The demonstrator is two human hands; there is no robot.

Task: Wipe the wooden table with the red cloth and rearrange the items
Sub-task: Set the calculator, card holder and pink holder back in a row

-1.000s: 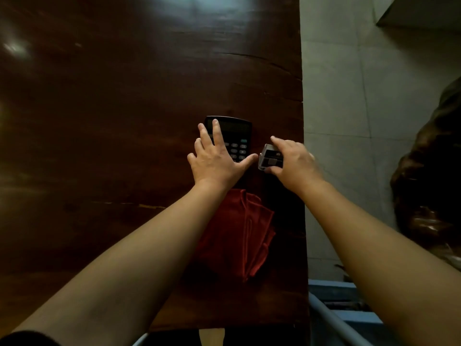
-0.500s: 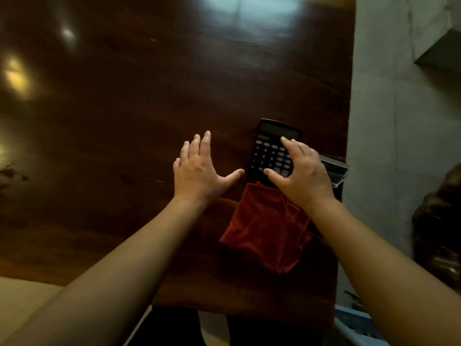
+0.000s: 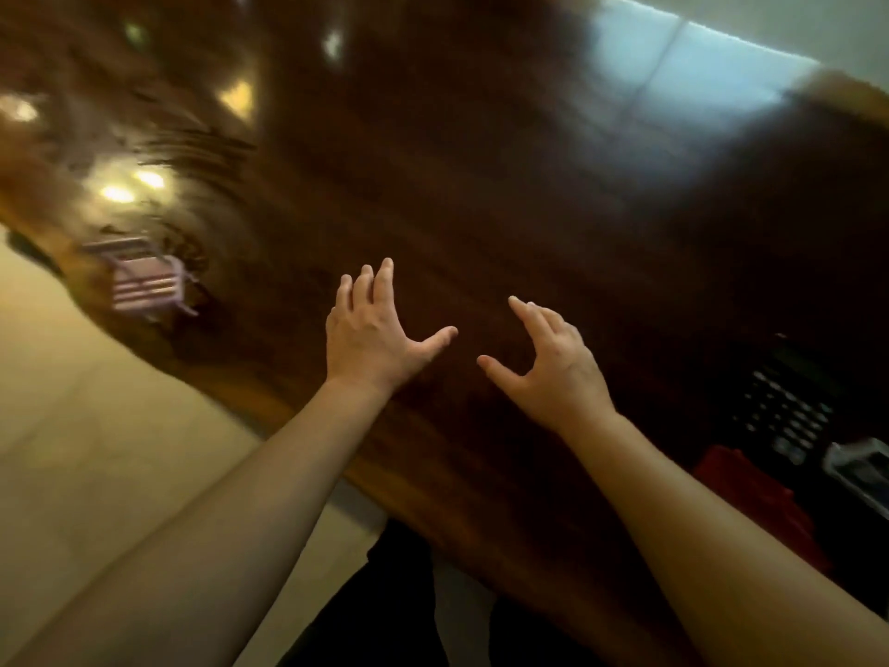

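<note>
Red cloth (image 3: 755, 488) is sitting down at the right edge of the wooden table (image 3: 481, 185), just beside the calculator (image 3: 789, 406) and a small silvery thing (image 3: 861, 466) I can't make out. You're hovering both hands over the bare middle, holding nothing. Left hand (image 3: 373, 337) is spreading its fingers wide, right hand (image 3: 553, 373) is curling loosely with thumb out. Looks like you're between items, probably heading for that blurry striped object (image 3: 144, 281) far left, so you're needing a long leftward reach next.
</note>
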